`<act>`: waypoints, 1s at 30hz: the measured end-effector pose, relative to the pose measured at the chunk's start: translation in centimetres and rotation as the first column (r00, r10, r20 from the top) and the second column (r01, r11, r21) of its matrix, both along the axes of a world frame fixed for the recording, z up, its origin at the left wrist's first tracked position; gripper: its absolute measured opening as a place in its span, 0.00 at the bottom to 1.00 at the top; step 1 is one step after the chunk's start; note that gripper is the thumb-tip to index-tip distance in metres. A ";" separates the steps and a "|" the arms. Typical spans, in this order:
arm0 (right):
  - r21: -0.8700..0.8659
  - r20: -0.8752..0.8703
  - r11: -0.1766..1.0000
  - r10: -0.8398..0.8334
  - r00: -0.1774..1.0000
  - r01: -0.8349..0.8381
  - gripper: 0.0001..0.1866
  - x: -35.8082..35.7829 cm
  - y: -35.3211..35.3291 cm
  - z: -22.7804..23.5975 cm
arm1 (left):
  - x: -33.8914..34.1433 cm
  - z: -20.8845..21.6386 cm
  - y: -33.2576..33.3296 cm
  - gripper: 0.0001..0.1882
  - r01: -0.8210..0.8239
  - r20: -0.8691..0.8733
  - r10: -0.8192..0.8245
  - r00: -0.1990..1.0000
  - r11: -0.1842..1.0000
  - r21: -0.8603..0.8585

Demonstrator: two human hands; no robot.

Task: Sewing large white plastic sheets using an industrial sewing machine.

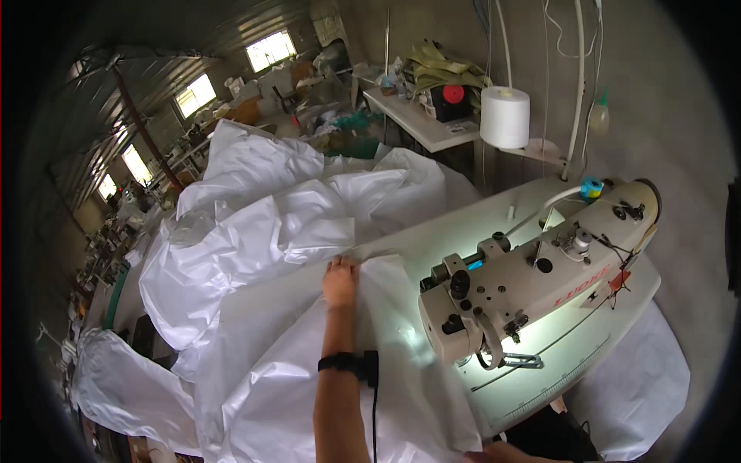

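Observation:
My left hand (340,282) reaches far forward, fingers curled over the far edge of a large white woven fabric sheet (270,386) spread over the sewing table (455,228). A black band with a cable sits on that wrist. Only a sliver of my right hand (502,454) shows at the lower edge, on the near part of the sheet; its fingers are hidden. The beige industrial sewing machine (532,285) stands just right of the sheet, its lamp lighting the cloth under the needle.
A big heap of the same white fabric (262,208) lies beyond and left of the table, spilling to the floor. A large white thread cone (505,116) stands behind the machine. Cluttered workbenches (421,123) and windows fill the back.

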State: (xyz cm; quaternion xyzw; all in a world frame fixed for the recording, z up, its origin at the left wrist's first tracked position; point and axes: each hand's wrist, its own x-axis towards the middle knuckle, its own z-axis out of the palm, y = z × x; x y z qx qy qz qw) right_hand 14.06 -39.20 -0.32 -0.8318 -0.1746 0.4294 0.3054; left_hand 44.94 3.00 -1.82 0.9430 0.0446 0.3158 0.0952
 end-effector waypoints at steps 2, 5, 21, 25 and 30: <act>0.179 0.589 0.980 -0.035 0.807 -0.088 0.12 -1.7 -2.0 -3.3 | -0.8 0.2 -0.3 0.09 0.009 0.061 -0.008 0.998 1.000 -0.011; 0.150 0.646 0.986 -0.044 0.762 -0.070 0.17 -0.5 -2.1 0.1 | -3.4 0.3 -0.6 0.09 -0.024 -0.003 0.024 1.000 0.998 -0.051; 0.339 0.240 0.862 0.307 0.921 -0.376 0.20 -4.5 -12.1 -3.9 | -22.3 1.6 -16.2 0.09 0.066 -0.064 -0.072 0.995 0.994 -0.082; 0.152 -0.055 0.923 0.365 0.930 -0.353 0.24 -4.1 -14.7 -2.1 | -26.8 2.8 -20.4 0.07 0.006 -0.070 -0.016 0.997 0.991 -0.130; 0.513 0.051 0.858 -0.070 0.996 0.034 0.24 -2.1 -10.1 -4.2 | -26.4 3.2 -21.4 0.08 -0.025 -0.094 0.022 0.995 0.999 -0.038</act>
